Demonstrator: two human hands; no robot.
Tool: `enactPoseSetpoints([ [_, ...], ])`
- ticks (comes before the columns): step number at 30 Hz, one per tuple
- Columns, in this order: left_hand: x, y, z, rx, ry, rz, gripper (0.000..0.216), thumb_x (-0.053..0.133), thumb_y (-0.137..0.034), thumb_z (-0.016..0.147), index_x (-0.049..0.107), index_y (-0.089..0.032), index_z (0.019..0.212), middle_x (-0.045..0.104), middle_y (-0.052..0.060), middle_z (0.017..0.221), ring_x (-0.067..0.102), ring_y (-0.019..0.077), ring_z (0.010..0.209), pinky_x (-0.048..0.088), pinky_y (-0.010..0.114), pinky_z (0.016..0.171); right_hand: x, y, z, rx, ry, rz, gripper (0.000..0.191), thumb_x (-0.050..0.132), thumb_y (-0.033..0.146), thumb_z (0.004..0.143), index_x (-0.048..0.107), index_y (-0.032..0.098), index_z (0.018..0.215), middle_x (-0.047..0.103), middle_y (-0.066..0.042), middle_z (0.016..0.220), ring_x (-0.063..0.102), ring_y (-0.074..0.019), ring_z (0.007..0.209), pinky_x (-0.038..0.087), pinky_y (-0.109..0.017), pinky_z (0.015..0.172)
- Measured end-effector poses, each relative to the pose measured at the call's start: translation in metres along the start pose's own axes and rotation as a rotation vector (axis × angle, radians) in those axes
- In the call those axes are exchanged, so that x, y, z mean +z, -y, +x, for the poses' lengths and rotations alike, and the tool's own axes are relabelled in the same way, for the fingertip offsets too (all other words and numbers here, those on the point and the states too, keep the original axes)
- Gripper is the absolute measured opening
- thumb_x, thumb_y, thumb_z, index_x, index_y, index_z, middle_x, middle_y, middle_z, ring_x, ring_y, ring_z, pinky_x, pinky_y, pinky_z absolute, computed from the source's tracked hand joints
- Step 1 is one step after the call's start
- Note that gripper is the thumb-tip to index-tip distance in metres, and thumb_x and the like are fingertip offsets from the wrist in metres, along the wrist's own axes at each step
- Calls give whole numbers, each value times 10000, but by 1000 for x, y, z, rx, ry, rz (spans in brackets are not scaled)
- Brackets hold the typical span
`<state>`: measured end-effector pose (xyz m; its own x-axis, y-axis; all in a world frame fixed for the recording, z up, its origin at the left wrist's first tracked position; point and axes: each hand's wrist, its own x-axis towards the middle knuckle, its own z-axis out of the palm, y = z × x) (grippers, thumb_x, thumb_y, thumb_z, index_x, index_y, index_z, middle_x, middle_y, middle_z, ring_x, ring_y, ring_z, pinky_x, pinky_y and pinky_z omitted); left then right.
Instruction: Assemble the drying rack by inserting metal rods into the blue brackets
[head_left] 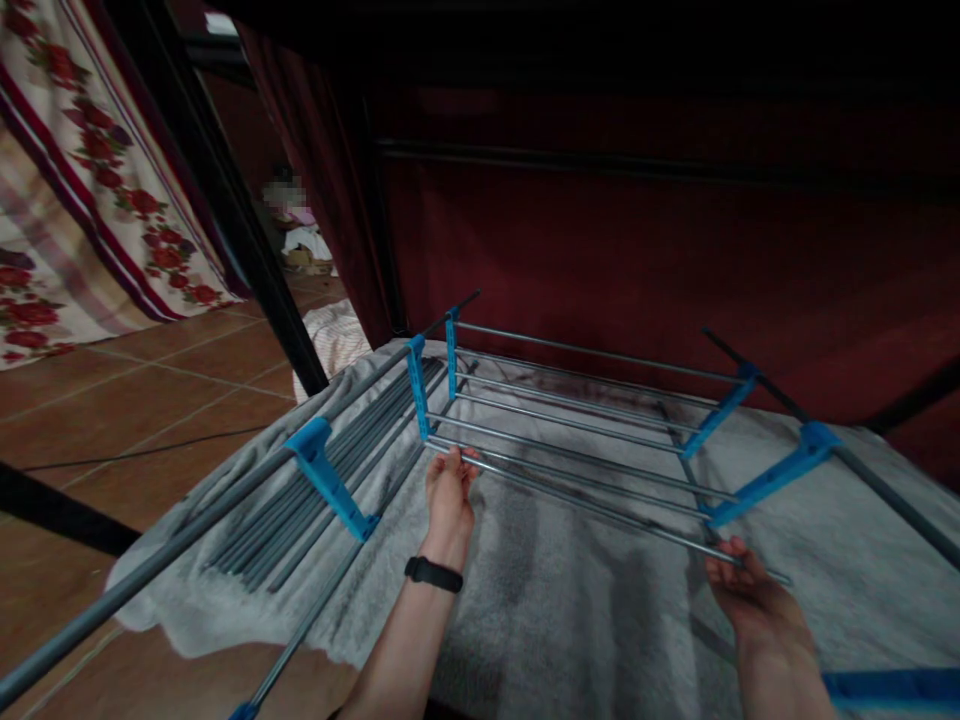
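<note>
A thin grey metal rod [600, 508] lies across in front of me, held in both hands. My left hand [448, 495], with a black band on the wrist, pinches it close to its left end, beside a blue plastic connector [420, 390]. Close to the rod's right end, the fingers of my right hand [754, 595] are closed round it, and the tip sticks out past them. Beyond the rod is a rack frame, with several crossbars running between the left blue connectors and a right blue connector [776, 475]. Whether the held rod's left end sits in the connector, I cannot tell.
Several loose grey rods [322, 490] lie on the grey blanket [555, 600] at left. Long side tubes [165, 560] flank the frame. Black bed posts [232, 210] and a dark red curtain [600, 270] stand around. A cable [150, 450] crosses the tiled floor.
</note>
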<state>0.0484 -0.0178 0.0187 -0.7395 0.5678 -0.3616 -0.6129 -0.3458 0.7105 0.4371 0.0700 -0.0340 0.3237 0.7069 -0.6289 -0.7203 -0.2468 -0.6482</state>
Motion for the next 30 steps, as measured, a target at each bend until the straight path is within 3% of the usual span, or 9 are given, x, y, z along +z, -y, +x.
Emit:
enactPoseSetpoints([
  [5, 16, 16, -12, -44, 36, 115, 123, 707, -168, 868, 595, -173, 818, 696, 22, 749, 648, 96, 642, 461, 201, 603, 3, -1, -4, 58, -44, 2, 311, 423, -52, 775, 612, 188, 838, 611, 18, 801, 630, -93, 584, 594, -221, 520],
  [11, 31, 22, -7, -28, 206, 104, 184, 767, -198, 790, 611, -180, 887, 712, 31, 792, 657, 119, 692, 470, 237, 659, 8, -8, -4, 47, -52, -1, 360, 400, -64, 767, 623, 201, 866, 626, 6, 852, 652, -100, 624, 608, -227, 536],
  [14, 30, 19, 2, 0, 183, 92, 211, 794, -227, 757, 615, -184, 859, 699, 21, 771, 651, 123, 700, 467, 242, 667, 10, -12, -5, 75, -51, -56, 303, 473, -32, 747, 611, 209, 870, 621, 4, 837, 641, -116, 608, 607, -248, 521],
  [20, 29, 10, 12, 65, 204, 118, 304, 771, -449, 795, 639, -178, 831, 697, 47, 774, 639, 141, 700, 463, 254, 650, 6, -15, -3, -76, 168, -153, 316, 552, 110, 724, 634, 293, 969, 651, -7, 884, 634, -178, 621, 648, -408, 609],
  [26, 17, -15, 17, 145, 132, 96, 268, 755, -428, 814, 645, -186, 849, 706, 36, 773, 637, 134, 704, 455, 236, 651, 19, 1, 2, 19, 53, -206, 375, 448, 28, 702, 632, 254, 938, 667, -25, 955, 685, -154, 714, 613, -301, 542],
  [30, 7, -20, 16, 147, 108, 81, 239, 738, -389, 827, 656, -179, 906, 718, 46, 797, 665, 152, 750, 480, 250, 681, 16, 3, -3, 26, 104, -192, 344, 454, -4, 733, 641, 221, 914, 690, -23, 998, 710, -133, 793, 639, -265, 603],
])
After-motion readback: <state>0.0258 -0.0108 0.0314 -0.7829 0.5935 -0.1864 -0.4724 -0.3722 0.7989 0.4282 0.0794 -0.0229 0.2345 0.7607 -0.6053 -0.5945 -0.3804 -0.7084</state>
